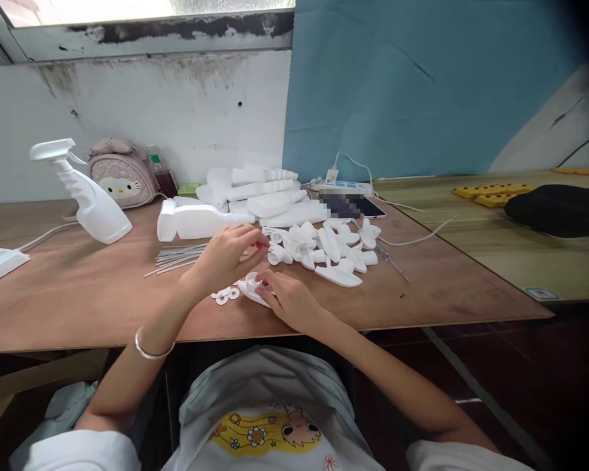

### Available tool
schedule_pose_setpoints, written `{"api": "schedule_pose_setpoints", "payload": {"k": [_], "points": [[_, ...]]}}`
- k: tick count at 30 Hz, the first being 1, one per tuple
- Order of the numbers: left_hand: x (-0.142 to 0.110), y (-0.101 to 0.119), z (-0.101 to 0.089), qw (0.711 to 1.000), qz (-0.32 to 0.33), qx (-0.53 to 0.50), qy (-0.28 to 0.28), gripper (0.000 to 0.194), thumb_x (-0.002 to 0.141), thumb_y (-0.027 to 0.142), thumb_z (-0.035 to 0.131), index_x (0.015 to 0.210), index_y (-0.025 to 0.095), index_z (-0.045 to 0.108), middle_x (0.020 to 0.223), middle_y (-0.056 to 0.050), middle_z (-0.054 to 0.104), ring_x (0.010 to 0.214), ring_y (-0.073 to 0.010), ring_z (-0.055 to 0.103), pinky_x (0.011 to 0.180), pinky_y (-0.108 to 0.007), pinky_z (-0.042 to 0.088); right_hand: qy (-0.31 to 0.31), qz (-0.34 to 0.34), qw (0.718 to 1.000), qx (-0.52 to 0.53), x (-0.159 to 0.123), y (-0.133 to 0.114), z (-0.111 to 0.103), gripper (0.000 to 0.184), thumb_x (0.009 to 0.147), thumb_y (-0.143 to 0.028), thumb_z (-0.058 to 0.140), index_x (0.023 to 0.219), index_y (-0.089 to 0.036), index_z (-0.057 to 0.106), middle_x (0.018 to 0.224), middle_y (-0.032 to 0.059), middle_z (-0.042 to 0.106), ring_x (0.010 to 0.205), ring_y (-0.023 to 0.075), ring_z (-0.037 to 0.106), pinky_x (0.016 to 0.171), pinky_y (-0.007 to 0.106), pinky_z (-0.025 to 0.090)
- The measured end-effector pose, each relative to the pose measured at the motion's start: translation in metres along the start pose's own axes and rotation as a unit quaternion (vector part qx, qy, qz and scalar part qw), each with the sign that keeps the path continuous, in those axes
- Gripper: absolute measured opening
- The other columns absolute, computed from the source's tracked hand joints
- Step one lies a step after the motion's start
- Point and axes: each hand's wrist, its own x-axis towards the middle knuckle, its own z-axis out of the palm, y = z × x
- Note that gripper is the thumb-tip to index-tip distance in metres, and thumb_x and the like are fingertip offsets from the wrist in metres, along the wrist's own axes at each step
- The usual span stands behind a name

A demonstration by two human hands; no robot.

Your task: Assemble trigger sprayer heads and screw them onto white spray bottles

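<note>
My right hand (pixel 294 299) is closed on a white spray trigger head (pixel 249 286), which rests low on the table near the front edge. Above it, my left hand (pixel 233 255) has its fingertips drawn together beside the pile of white trigger heads (pixel 302 245). Whatever those fingertips hold, if anything, is too small or hidden to make out. Several small white ring washers (pixel 222 297) lie just left of the gripped trigger head. Behind my left wrist is a bunch of thin white tubes (pixel 179 256).
White bottles (pixel 269 199) are heaped at the back, with one assembled spray bottle (pixel 95 203) upright at left. A pink bag (pixel 120 173) and a dark bottle (pixel 163 176) stand by the wall. A screwdriver (pixel 392 263), tablet (pixel 368 207) and power strip (pixel 346 188) lie to the right.
</note>
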Motion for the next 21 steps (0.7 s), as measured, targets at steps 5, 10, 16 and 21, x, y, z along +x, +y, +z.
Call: {"api": "schedule_pose_setpoints", "payload": {"k": [5,10,16,21], "points": [[-0.045,-0.011,0.009,0.999,-0.02,-0.021,-0.031,0.015,0.085,0.028,0.045,0.09,0.018,0.055,0.092,-0.006,0.061,0.087,-0.0172,0.055,0.079,-0.031,0.041,0.007,-0.051,0.999,0.003,0.001,0.0,0.002,0.01,0.089,-0.024,0.041,0.09,-0.017,0.048,0.085,0.0055,0.063,0.079,0.0167,0.059,0.07,0.027,0.045],[-0.086,-0.016,0.027,0.997,-0.033,-0.067,-0.006,0.016,0.082,0.024,0.052,0.097,0.019,0.053,0.103,-0.008,0.059,0.1,-0.0177,0.053,0.085,-0.032,0.042,-0.01,-0.096,0.995,0.015,-0.001,0.001,0.004,0.01,0.089,-0.021,0.041,0.092,-0.017,0.049,0.089,0.0061,0.063,0.08,0.0164,0.058,0.071,0.027,0.045],[-0.087,-0.011,0.044,0.994,-0.043,-0.086,0.054,0.012,0.081,0.024,0.052,0.092,0.017,0.052,0.092,-0.007,0.062,0.086,-0.0159,0.057,0.075,-0.028,0.046,-0.023,-0.12,0.992,0.03,-0.003,-0.001,0.0,0.014,0.088,-0.023,0.044,0.099,-0.017,0.049,0.091,0.0052,0.065,0.082,0.0155,0.06,0.073,0.027,0.045],[-0.088,-0.012,0.046,0.998,-0.015,-0.042,0.049,0.011,0.081,0.025,0.052,0.088,0.018,0.057,0.094,-0.008,0.062,0.086,-0.0171,0.056,0.075,-0.029,0.045,-0.013,-0.15,0.988,-0.021,-0.003,0.0,0.0,0.017,0.087,-0.025,0.045,0.1,-0.018,0.053,0.09,0.0049,0.065,0.082,0.0161,0.057,0.073,0.029,0.042]]}}
